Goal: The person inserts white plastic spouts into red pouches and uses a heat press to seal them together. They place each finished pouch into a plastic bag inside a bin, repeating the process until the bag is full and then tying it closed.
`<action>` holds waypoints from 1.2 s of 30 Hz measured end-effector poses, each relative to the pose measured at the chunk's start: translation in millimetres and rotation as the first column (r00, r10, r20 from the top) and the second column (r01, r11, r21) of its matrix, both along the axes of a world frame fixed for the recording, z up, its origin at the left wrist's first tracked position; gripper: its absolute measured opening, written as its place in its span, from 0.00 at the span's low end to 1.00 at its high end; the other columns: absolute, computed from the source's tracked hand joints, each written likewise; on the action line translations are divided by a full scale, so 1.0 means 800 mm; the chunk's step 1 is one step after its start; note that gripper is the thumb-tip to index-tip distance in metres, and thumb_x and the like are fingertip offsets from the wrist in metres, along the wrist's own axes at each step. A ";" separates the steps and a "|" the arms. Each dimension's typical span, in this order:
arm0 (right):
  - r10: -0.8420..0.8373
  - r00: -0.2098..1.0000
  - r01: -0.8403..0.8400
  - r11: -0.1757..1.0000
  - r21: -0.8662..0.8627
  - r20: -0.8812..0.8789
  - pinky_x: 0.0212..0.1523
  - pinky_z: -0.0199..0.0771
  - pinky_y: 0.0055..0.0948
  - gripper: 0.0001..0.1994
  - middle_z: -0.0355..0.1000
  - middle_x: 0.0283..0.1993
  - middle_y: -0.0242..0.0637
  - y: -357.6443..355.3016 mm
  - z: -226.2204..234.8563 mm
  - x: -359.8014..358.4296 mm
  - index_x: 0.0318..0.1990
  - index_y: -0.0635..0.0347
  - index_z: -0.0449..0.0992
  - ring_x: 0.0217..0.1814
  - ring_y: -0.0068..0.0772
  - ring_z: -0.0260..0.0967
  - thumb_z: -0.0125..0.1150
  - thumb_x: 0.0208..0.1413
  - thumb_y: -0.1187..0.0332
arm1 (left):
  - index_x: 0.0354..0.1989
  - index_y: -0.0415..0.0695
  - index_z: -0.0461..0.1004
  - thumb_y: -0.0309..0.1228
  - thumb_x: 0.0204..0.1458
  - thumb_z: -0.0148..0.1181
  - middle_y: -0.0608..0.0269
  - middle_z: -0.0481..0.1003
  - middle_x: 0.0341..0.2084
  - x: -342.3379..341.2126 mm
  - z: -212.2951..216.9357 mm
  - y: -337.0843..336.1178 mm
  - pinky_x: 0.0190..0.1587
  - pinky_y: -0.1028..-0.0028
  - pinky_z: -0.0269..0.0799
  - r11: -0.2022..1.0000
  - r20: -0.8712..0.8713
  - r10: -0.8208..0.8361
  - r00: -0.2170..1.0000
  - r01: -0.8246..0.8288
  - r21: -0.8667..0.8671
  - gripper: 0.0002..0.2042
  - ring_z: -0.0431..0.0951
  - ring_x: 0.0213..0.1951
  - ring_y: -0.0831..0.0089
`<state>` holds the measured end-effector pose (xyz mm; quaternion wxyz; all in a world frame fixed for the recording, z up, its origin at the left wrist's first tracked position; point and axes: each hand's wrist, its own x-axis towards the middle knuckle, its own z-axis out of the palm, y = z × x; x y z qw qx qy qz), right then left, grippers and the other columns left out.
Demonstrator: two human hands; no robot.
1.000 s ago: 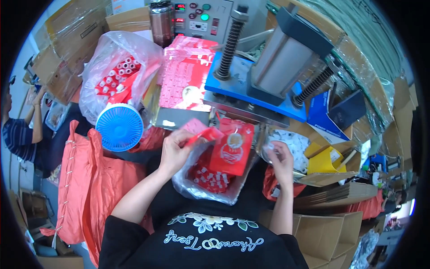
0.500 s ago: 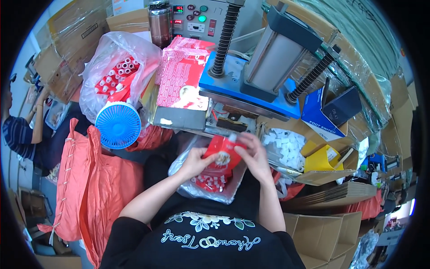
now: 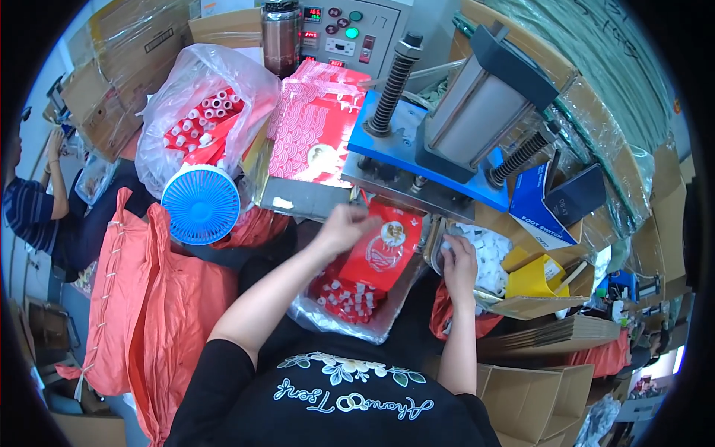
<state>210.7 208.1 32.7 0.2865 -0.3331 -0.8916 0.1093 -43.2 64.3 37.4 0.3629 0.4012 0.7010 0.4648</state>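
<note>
Left hand: (image 3: pixel 346 227) at the red pouch's upper left edge; fingers curled and blurred, cannot tell if they grip it.
Right hand: (image 3: pixel 459 268) at the left edge of the white parts carton; fingers bent down, cannot tell if they hold a piece.
Red pouch: (image 3: pixel 383 253) slants from the press's front edge down over the bin; round pale emblem faces up.
Bin: (image 3: pixel 381 333) plastic-lined, just below the press's front edge; spouted pouches (image 3: pixel 346 300) inside, near its lower edge.
Press: (image 3: pixel 406 138) blue plate, spring posts near its left and right ends.
White parts: (image 3: pixel 490 261) heaped in carton (image 3: pixel 530 305); yellow box (image 3: pixel 538 273) at its right end.
Dark tray: (image 3: pixel 302 195) left of press; red patterned stack (image 3: pixel 309 130) on it, front edge bare.
Fan: (image 3: pixel 199 205) blue, in front of clear bag (image 3: pixel 160 112) of spouted pouches.
</note>
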 end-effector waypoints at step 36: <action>0.151 0.934 -0.336 0.683 -0.648 -0.325 0.48 0.70 0.21 0.08 0.78 0.40 0.33 -0.075 0.071 -0.042 0.47 0.64 0.73 0.44 0.19 0.73 0.56 0.62 0.73 | 0.37 0.34 0.80 0.31 0.54 0.66 0.62 0.81 0.29 0.063 -0.042 -0.078 0.37 0.77 0.73 0.988 -0.028 0.048 0.998 -0.043 0.148 0.11 0.76 0.31 0.83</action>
